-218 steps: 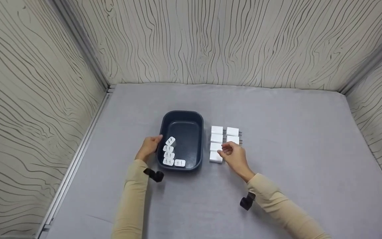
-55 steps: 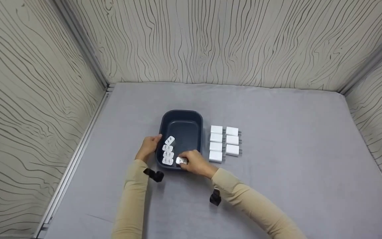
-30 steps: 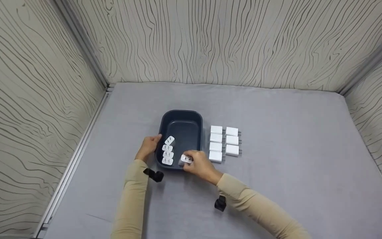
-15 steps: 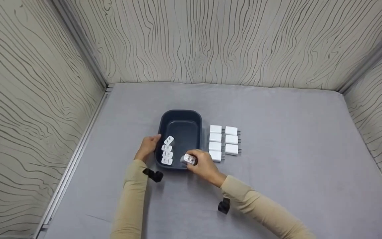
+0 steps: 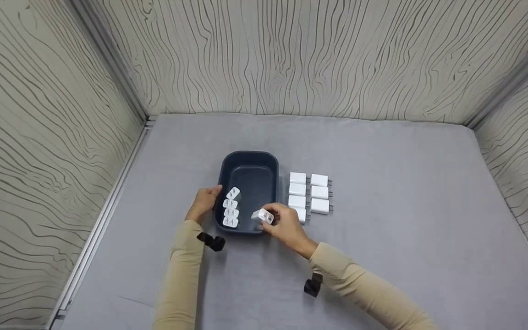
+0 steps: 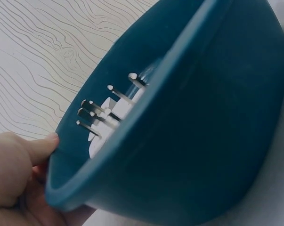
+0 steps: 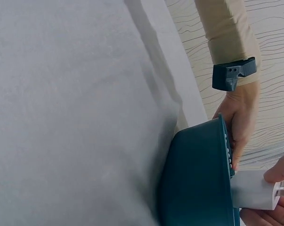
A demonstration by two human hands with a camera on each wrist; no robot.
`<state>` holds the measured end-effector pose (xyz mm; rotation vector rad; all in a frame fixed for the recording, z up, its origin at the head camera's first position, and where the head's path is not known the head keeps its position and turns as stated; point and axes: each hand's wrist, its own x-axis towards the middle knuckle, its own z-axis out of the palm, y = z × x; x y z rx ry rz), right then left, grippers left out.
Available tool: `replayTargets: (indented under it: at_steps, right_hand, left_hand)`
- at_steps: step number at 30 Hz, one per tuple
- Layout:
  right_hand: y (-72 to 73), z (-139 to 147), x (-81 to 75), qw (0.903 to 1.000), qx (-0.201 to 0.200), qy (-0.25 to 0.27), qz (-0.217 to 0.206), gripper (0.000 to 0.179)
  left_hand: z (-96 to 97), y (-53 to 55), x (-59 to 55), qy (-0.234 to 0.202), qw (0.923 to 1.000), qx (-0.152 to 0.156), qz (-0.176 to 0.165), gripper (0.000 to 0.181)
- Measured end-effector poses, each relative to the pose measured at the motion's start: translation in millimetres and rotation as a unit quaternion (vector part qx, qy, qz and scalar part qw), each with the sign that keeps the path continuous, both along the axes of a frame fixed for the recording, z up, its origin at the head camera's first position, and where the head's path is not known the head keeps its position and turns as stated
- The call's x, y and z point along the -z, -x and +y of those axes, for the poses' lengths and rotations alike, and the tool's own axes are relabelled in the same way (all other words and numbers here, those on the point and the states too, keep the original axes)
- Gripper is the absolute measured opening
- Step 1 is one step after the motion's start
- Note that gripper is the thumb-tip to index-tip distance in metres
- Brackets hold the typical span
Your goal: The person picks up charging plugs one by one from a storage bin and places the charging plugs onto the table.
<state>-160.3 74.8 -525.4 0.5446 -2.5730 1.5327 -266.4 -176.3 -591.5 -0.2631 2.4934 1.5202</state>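
Note:
A dark blue plastic bin (image 5: 247, 155) stands on the cloth-covered table. My left hand (image 5: 205, 201) grips its left rim, thumb over the edge, as the left wrist view shows. Several white plug-in chargers (image 5: 231, 212) stand in a line along the bin's left inner side, prongs up. My right hand (image 5: 287, 226) pinches another white charger (image 5: 261, 214) over the bin's near right corner. That charger is tilted, its metal prongs facing up and to the right. In the right wrist view, thumb and fingers hold the charger (image 7: 255, 189) at the bin's rim.
Several more white chargers (image 5: 320, 192) lie in two columns right of the bin, prongs pointing right. My right hand partly covers the nearest one. A grey cloth (image 5: 397, 206) covers the table, and wood-patterned panels (image 5: 291, 55) rise at the back and sides.
My right hand has moved from the charger columns into the bin, taken hold of the charger standing near its front, then raised and tilted it rightward. The left hand stays at the rim.

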Motion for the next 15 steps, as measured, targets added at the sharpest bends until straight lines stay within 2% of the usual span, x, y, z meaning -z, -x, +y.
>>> replayTargets:
  at_steps: [2, 3, 4, 5, 7, 8, 9, 10, 11, 12, 13, 14, 15]
  right_hand:
    - [-0.4, 1.4, 0.3, 0.9998, 0.005, 0.016, -0.001, 0.026]
    - [-0.5, 2.2, 0.6, 0.9998, 0.010, 0.020, 0.002, 0.026]
    - [-0.7, 3.1, 0.6, 0.9996, 0.014, 0.026, 0.000, 0.026]
    - [-0.7, 4.1, 1.0, 0.9993, 0.019, 0.031, 0.001, 0.026]
    - [-0.6, 6.6, 1.8, 0.9988, 0.030, 0.038, -0.001, 0.025]
    - [-0.6, 7.8, 1.8, 0.9985, 0.035, 0.042, -0.004, 0.026]
    - [-0.3, 9.1, 2.1, 0.9981, 0.041, 0.046, -0.008, 0.026]
    - [-0.2, 10.5, 2.2, 0.9975, 0.045, 0.052, -0.012, 0.026]
    - [0.3, 11.8, 2.3, 0.9970, 0.051, 0.056, -0.017, 0.026]
    - [0.8, 12.7, 1.8, 0.9962, 0.059, 0.060, -0.024, 0.026]
    - [0.9, 13.9, 1.1, 0.9952, 0.065, 0.067, -0.031, 0.026]
    - [1.1, 15.3, 0.5, 0.9944, 0.070, 0.071, -0.035, 0.026]
    - [1.4, 17.0, 0.2, 0.9936, 0.075, 0.074, -0.039, 0.026]
  left_hand:
    - [-7.6, 12.9, 25.1, -0.002, 1.0000, 0.002, -0.003, 0.049]
    - [-8.5, 12.6, 25.2, -0.006, 1.0000, 0.007, 0.000, 0.049]
    - [-13.2, 19.8, 41.8, -0.004, 0.9999, 0.012, 0.010, 0.050]
    - [-14.6, 22.7, 48.2, 0.003, 0.9999, 0.012, 0.006, 0.051]
    - [-19.6, 28.6, 64.5, 0.000, 0.9993, 0.021, 0.030, 0.052]
    - [-17.7, 25.0, 57.1, 0.000, 0.9993, 0.022, 0.031, 0.053]
    - [-13.7, 19.3, 44.2, 0.006, 0.9994, 0.018, 0.027, 0.052]
    - [-12.1, 18.9, 42.0, 0.011, 0.9996, 0.011, 0.022, 0.052]
    - [-4.6, 6.5, 15.4, 0.009, 0.9998, 0.006, 0.014, 0.051]
    - [1.4, -2.2, -4.5, 0.014, 0.9999, 0.000, 0.000, 0.049]
    - [3.2, -4.3, -10.2, 0.017, 0.9998, -0.006, -0.008, 0.052]
    - [3.1, -2.7, -8.9, 0.021, 0.9996, -0.008, -0.016, 0.052]
    - [-0.8, 4.5, 7.2, 0.022, 0.9997, -0.009, -0.011, 0.053]
